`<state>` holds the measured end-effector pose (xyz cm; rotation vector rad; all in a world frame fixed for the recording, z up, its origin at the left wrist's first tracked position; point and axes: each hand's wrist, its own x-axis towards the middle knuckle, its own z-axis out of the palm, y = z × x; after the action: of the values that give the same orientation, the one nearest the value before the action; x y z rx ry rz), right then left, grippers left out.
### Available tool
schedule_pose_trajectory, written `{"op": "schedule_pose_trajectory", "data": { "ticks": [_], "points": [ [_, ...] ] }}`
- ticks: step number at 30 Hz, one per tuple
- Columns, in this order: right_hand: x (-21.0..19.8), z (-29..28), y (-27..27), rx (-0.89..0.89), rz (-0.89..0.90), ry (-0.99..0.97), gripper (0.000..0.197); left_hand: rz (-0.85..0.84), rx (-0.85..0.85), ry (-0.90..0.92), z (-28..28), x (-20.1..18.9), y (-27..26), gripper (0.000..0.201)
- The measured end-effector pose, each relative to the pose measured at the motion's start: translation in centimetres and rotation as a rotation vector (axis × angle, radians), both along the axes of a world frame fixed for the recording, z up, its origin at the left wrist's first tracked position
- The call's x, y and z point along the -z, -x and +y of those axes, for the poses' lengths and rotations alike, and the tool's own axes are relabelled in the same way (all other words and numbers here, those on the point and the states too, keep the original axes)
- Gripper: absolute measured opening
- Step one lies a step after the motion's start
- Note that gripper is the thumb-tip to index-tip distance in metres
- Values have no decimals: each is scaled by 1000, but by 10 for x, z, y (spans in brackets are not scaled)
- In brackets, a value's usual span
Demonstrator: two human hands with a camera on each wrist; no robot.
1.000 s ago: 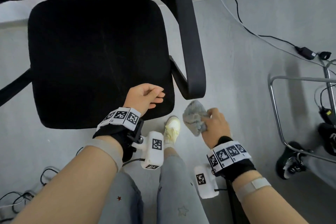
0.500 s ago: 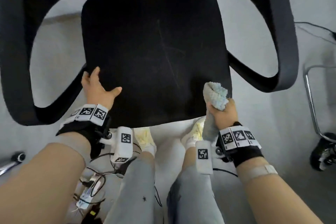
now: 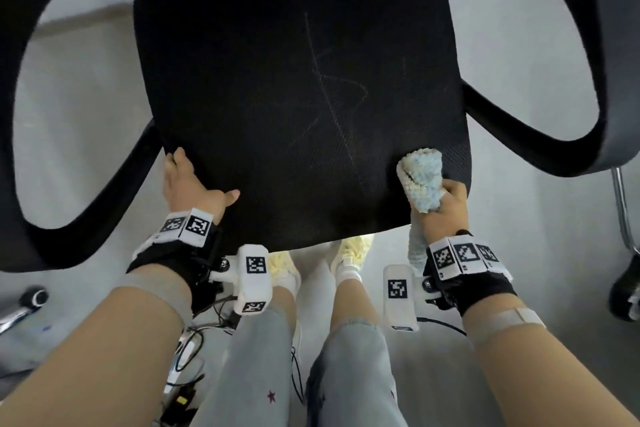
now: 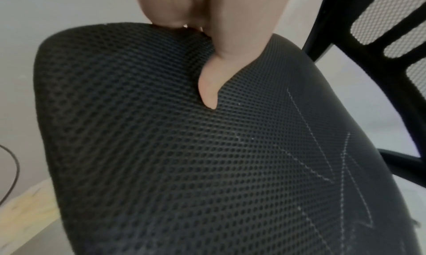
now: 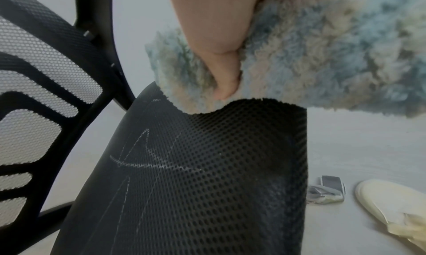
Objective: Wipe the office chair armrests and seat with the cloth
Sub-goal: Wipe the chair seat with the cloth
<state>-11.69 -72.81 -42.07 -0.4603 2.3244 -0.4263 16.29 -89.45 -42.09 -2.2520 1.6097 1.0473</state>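
Bunching the fluffy cloth in the right hand down at the lower right of the head view, pressing it onto the front corner of the black mesh seat. Gripping the seat's front-left corner with the left hand, thumb lying on top. Probably handling soft and light, so best staying balled up in the fist.
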Motion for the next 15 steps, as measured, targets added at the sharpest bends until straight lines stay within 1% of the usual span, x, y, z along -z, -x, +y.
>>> {"op": "schedule_pose_trajectory", "data": {
  "ticks": [2, 5, 7, 10, 13, 15],
  "points": [
    [4, -1, 15, 74, 1, -46, 36, 20, 13, -3, 10, 0, 8, 110],
    [8, 2, 34, 65, 7, -81, 41, 15, 15, -41, 22, -2, 23, 116],
    [9, 5, 38, 38, 10, -87, 38, -11, 34, -68, 24, -4, 29, 121],
    [8, 9, 32, -57, 68, -53, 24, -37, 77, -112, 20, -8, 30, 124],
    [-1, 3, 21, -3, 84, -38, 24, -50, 147, -171, 12, -21, 28, 126],
    [-10, -5, 14, 36, 69, -34, 25, -83, 229, -187, 12, -33, 27, 124]
  ]
}}
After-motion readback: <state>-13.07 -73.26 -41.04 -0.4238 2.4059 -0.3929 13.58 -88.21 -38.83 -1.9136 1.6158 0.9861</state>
